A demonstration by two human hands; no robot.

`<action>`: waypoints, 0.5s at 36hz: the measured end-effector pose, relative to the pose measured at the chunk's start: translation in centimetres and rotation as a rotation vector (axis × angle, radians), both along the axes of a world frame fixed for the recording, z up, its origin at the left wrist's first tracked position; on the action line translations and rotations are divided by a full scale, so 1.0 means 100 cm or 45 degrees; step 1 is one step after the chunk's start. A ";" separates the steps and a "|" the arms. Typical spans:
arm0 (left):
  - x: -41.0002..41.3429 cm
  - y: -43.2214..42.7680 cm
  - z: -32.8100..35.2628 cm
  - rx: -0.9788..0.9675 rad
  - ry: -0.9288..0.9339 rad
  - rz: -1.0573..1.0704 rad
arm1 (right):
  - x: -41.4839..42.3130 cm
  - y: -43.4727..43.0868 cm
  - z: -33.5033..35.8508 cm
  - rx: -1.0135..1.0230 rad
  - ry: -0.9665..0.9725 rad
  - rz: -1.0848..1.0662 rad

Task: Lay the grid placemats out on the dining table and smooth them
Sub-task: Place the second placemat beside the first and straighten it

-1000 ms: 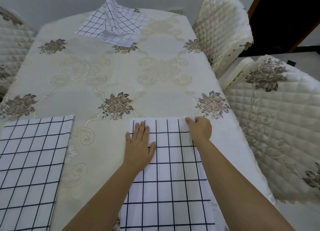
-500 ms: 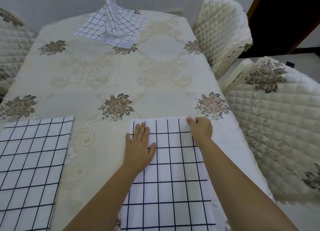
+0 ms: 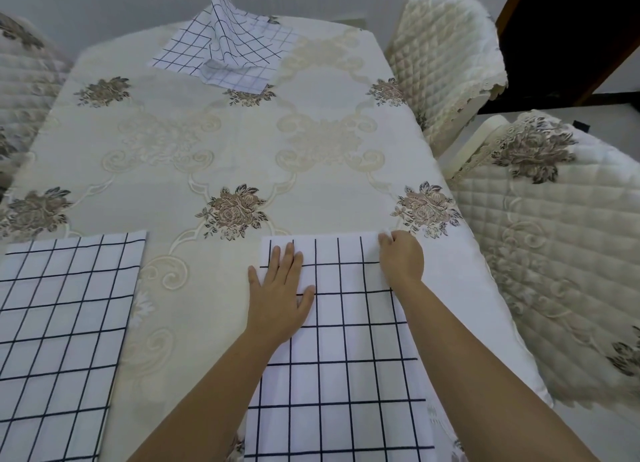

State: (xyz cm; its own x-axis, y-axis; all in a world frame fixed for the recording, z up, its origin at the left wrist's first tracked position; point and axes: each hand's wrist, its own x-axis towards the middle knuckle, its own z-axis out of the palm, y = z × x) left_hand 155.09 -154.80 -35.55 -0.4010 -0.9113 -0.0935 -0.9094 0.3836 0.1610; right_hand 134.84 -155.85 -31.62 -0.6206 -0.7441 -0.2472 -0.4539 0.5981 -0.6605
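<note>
White cloth with a dark grid, that's the near-right placemat (image 3: 346, 351), lying at the near right corner of the worktop (image 3: 242, 143) and running off the near edge. The left hand (image 3: 280, 295) is flat on its far left part, palm down, fingers straight and close together pointing at the far edge, thumb splayed to the right, gripping nothing. The right hand (image 3: 401, 257) sits curled at the mat's far right corner, fingertips pinching the cloth edge there, knuckles up, forearm stretched in from the near right. A second placemat (image 3: 65, 337) lies flat at the near left edge, well apart from both hands. A third placemat (image 3: 225, 49) at the far edge is rumpled, its middle drawn up into a peak. Quilted chairs (image 3: 446, 56) stand along the right side.
</note>
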 end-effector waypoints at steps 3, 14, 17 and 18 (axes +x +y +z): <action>0.000 0.000 0.000 -0.004 -0.027 0.011 | 0.015 0.001 -0.007 -0.046 0.418 0.079; -0.003 -0.018 0.005 -0.270 -0.015 0.006 | 0.093 0.013 -0.030 -0.076 0.481 0.996; -0.003 -0.025 -0.003 -0.342 0.042 -0.053 | 0.076 0.012 -0.033 0.034 0.534 1.023; -0.003 -0.025 -0.006 -0.331 0.086 -0.060 | 0.068 0.014 -0.033 0.057 0.575 0.996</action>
State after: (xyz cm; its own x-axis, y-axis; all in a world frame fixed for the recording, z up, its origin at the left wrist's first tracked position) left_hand 154.83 -157.30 -36.17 -0.4411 -0.8812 0.1698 -0.8800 0.4619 0.1110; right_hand 141.64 -154.50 -34.90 0.0133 -0.9898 -0.1416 -0.9520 0.0308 -0.3047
